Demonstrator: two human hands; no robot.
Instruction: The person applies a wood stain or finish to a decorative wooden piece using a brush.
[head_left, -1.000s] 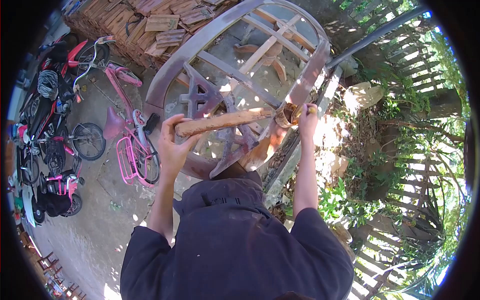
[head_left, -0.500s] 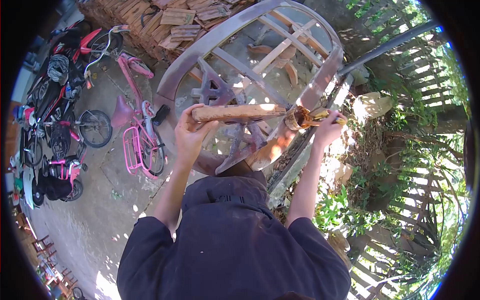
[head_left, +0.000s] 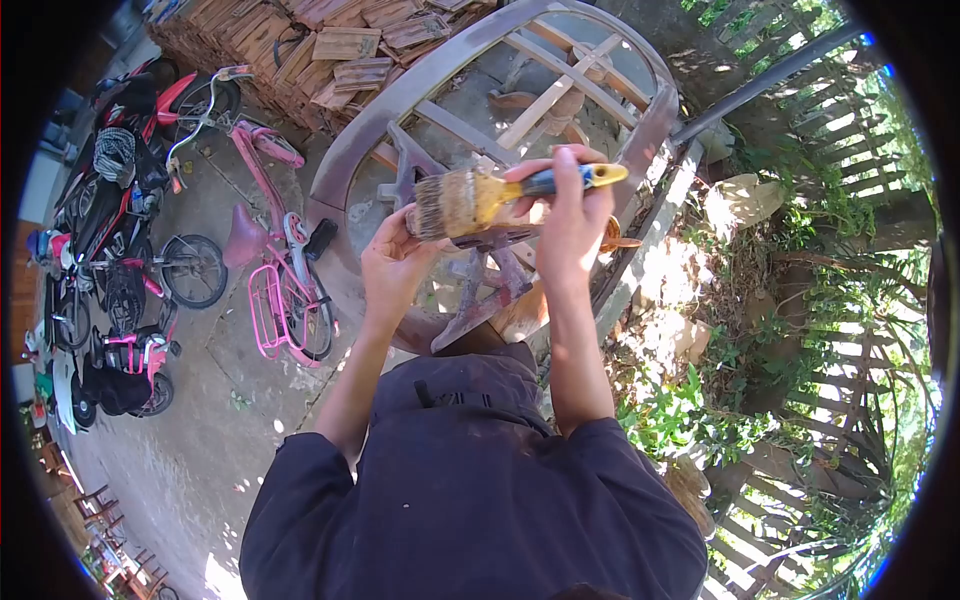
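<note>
A wide paintbrush [head_left: 488, 198] with a blue-and-yellow handle is gripped in my right hand [head_left: 570, 225]. Its worn bristles point left and overlap the fingers of my left hand [head_left: 392, 270]. That left hand, closed, holds one end of a wooden piece [head_left: 538, 212], mostly hidden behind the brush. Under both hands lies a large rounded wooden frame [head_left: 340, 165] with crossing slats. Just right of my right wrist, the brown-stained rim of a small pot [head_left: 612, 232] shows on the frame's edge.
Stacked clay tiles [head_left: 345, 45] stand beyond the frame. To the left are a pink bicycle [head_left: 270, 240] and several motorbikes and small bikes [head_left: 115, 240] on concrete. Plants and a slatted fence [head_left: 850, 370] line the right side, with a dark pole [head_left: 770, 80] slanting above.
My right hand has lifted the brush from the pot and moved left, bringing the bristles over the wooden piece near my left hand. My left hand has stayed nearly in place.
</note>
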